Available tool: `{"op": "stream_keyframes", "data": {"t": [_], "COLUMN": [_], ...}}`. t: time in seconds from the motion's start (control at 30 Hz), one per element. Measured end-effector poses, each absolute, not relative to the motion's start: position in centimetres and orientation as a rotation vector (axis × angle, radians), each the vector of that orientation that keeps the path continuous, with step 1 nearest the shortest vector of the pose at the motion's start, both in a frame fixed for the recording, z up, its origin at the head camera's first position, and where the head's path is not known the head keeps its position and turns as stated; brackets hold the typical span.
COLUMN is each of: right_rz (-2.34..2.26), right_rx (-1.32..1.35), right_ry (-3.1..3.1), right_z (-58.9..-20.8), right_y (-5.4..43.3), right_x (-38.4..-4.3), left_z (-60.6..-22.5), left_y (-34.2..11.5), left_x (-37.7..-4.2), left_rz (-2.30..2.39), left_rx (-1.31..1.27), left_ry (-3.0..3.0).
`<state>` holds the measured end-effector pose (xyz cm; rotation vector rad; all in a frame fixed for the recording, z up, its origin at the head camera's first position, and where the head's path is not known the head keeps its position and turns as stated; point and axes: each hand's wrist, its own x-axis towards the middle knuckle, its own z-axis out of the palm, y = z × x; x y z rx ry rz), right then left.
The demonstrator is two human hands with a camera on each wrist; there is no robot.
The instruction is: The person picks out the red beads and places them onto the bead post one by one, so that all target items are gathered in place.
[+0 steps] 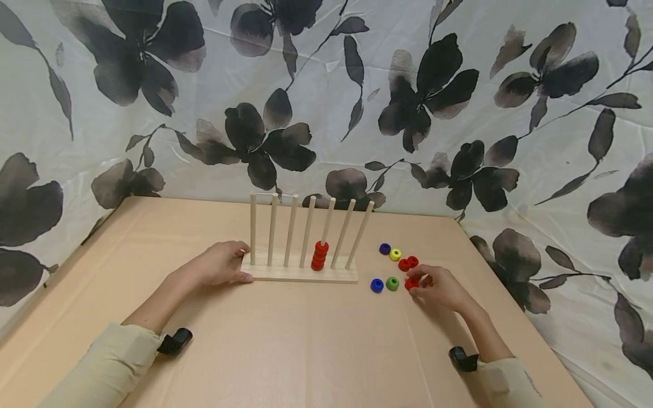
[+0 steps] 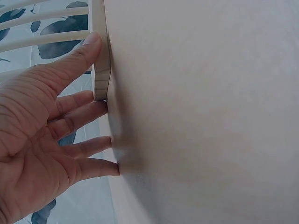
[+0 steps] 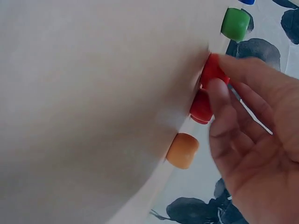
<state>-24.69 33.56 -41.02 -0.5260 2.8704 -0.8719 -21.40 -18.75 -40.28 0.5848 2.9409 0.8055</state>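
On the pale wood-toned worktop [image 1: 306, 345], the stiff, seven-pegged light wooden rack [image 1: 301, 276] stood with its left end pinched between thumb and fingers of the left hand [image 1: 221, 264]; it was judged light and best steadied there. The right hand [image 1: 442, 289], well right of the rack, was clamped by its fingertips on a glossy red barrel-shaped bead [image 3: 214, 70], judged light, hard, slightly slippery and best held by its sides.

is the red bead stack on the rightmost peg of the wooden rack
No, the red bead stack sits on the fifth peg from the left, with two bare pegs to its right.
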Motion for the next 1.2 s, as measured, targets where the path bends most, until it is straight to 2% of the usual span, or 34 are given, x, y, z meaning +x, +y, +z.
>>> {"op": "stream_keyframes", "data": {"t": [0.5,0.9,1.2], "right_rz": [-0.848,-0.897,-0.924], "right_rx": [-0.574,-0.750,-0.728], "right_ry": [2.878,2.990,3.000], "right_z": [-41.2,-39.8,-38.5], "right_y": [33.4,33.2,32.6], "right_x": [-24.7,-24.6,-24.6], "left_z": [-40.5,-40.6,-40.5], "left_y": [-18.8,-18.7,-18.8], "left_x": [-21.5,-21.5,-21.5], "left_rz": [0.809,0.807,0.802], "left_rx": [0.584,0.584,0.578], "left_ry": [2.940,2.942,2.944]}}
